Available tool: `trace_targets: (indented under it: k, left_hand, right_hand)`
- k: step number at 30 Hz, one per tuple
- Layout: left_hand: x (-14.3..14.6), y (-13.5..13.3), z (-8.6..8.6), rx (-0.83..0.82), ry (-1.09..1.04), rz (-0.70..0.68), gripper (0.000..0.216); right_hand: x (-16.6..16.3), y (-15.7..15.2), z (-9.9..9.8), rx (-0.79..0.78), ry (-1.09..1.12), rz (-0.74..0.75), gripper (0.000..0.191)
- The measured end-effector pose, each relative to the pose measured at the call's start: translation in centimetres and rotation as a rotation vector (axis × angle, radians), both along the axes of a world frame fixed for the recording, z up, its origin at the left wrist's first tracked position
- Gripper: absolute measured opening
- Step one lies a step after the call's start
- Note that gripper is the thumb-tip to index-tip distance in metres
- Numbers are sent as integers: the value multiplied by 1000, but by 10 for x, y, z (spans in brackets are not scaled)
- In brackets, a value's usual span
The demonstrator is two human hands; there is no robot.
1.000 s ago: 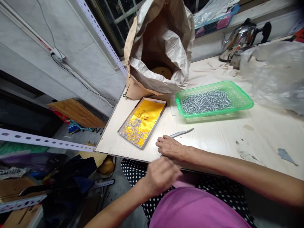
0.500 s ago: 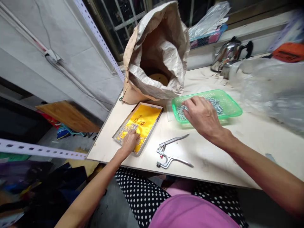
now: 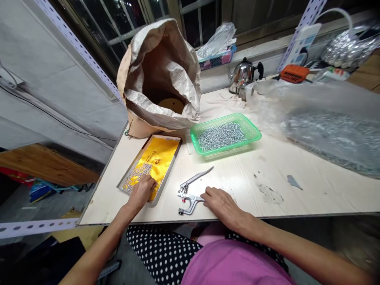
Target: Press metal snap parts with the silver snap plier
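Note:
My left hand (image 3: 143, 189) is over the near end of a shallow box (image 3: 166, 174) lined with a yellow printed sheet (image 3: 162, 156). Its fingers are curled together among small silvery metal pieces (image 3: 135, 177); what they pinch, if anything, is hidden. A pair of silver snap pliers (image 3: 190, 196) lies on the table with its handles spread. Palm down, my right hand (image 3: 223, 206) covers the end of the lower handle, fingers closed over it. A green plastic basket (image 3: 255, 136) behind the pliers contains many small metal pieces (image 3: 222, 135).
A large open paper sack (image 3: 130, 118) stands behind the box. At right lies a clear plastic bag (image 3: 335, 130) of metal pieces. A steel kettle (image 3: 242, 75) and an orange box (image 3: 294, 73) are at the back. A grey scrap (image 3: 293, 182) lies on the table (image 3: 320, 198).
My right hand has come from above the green basket down to the pliers' lower handle. My left hand stays in the box. The view has turned to the right.

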State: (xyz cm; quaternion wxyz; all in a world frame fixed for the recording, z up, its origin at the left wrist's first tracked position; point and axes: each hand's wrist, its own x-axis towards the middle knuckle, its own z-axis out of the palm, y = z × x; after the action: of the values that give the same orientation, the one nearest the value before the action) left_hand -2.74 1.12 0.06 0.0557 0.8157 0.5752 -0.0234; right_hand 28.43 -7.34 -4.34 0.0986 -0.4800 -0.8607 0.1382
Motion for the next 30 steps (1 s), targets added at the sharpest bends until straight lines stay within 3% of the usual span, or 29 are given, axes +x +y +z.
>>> trace_targets:
  k: [4,9,14,22,30]
  left_hand:
    - [29,-17,12,44,-350,178,18]
    - [81,-51,2,-397,-770,380,21]
    - [96,-58,-11,-518,-745,546,16]
    - [91,-61,-16,-566,-713,617,21]
    - [90,-57,-12,-761,-650,737,30]
  right_hand:
    - [4,1,-7,9,-12,-1,8]
    - [4,1,-8,8,-16,14,12]
    - [4,0,-12,38,-33,11,12]
    - [5,0,-14,50,-12,13,13]
    - [4,0,-14,56,-11,-11,15]
